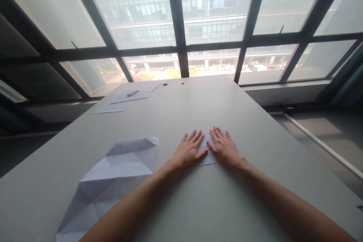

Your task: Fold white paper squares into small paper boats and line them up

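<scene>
Both my hands lie flat on a small piece of white paper [209, 159] on the table. My left hand [188, 150] covers the paper's left side, fingers stretched forward and thumb pointing inward. On the right side rests my right hand [224, 147], its fingers also extended and its thumb near the left thumb. Between the hands a strip of the paper shows; much of the rest is hidden under the palms. A larger creased white sheet [121, 164] lies left of my left hand, partly behind my left forearm, with fold lines and raised edges.
The pale table [176, 117] stretches toward large dark-framed windows [181, 26]. At its far left lie flat white sheets [113, 106] with a small pen-like object [132, 93] on top. Two round holes [165, 84] sit near the far edge. A white bar [320, 143] runs right of the table.
</scene>
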Available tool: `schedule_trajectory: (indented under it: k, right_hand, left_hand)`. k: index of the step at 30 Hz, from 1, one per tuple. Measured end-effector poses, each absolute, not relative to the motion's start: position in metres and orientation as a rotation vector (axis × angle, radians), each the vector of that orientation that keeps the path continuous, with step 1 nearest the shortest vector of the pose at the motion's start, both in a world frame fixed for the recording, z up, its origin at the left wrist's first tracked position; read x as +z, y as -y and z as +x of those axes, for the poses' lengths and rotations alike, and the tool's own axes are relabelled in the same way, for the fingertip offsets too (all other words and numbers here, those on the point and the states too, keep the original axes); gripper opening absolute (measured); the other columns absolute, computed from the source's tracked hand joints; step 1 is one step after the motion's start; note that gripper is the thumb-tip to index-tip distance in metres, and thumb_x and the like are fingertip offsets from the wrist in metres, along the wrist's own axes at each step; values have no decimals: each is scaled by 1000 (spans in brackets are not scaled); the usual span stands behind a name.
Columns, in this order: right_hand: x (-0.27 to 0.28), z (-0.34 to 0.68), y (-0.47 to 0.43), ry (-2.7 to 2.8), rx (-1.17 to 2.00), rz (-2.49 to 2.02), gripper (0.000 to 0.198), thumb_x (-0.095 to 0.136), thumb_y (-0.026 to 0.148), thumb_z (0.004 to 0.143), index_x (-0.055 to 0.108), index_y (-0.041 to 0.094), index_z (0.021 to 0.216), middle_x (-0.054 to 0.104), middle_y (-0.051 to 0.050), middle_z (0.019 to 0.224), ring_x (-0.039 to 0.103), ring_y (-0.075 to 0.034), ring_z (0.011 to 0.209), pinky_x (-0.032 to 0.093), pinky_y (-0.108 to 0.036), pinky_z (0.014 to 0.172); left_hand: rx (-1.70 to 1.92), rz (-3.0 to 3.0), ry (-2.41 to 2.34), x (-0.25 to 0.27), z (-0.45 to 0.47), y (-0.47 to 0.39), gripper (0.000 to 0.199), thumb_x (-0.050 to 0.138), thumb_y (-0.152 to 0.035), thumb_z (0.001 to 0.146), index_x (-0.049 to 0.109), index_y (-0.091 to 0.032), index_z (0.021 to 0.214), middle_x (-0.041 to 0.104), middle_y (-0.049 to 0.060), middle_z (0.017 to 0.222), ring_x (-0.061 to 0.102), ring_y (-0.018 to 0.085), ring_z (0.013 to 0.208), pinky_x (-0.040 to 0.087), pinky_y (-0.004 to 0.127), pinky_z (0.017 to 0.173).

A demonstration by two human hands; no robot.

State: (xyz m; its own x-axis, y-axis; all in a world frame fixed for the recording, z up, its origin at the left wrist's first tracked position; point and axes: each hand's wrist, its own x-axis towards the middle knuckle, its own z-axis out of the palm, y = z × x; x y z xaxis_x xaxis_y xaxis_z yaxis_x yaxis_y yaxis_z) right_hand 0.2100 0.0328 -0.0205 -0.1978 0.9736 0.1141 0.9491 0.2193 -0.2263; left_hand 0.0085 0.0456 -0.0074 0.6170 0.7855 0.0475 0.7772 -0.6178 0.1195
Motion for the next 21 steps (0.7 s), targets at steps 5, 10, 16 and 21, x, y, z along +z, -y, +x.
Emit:
schedule_trajectory:
  k: [5, 10, 16, 21]
  right_hand:
    - [-17, 221, -36, 1997, 60, -2071, 65, 36, 39, 98, 33, 0, 150, 28, -20, 158, 22, -29, 147, 13, -50, 119]
    - [-10, 217, -33, 1967, -141, -1901, 61, 37, 27, 96, 30, -1, 150, 24, -20, 159, 17, -27, 149, 10, -47, 121]
    - [-11, 202, -29, 2342, 109, -1507, 58, 35, 31, 99, 32, 7, 152, 27, -14, 159, 21, -22, 148, 19, -41, 121]
    - [-16, 203, -29, 2395, 207, -1572, 61, 34, 41, 100, 32, 10, 153, 28, -13, 159, 23, -23, 148, 17, -44, 121]
  left_hand:
    - [125, 2747, -1322, -6, 8, -46, 77, 25, -68, 96, 20, -21, 157, 16, 6, 163, 13, 26, 151, 11, 49, 120]
    - [133, 2760, -1320, -5, 9, -45, 77, 23, -68, 96, 21, -21, 157, 17, 6, 162, 14, 25, 151, 11, 48, 121]
    - [150, 2789, -1333, -4, 9, -44, 77, 17, -69, 97, 22, -20, 157, 22, 7, 161, 15, 24, 150, 12, 46, 121]
    - [134, 2789, -1342, -4, 10, -44, 84, 19, -73, 94, 21, -18, 157, 21, 8, 161, 16, 25, 150, 13, 47, 121]
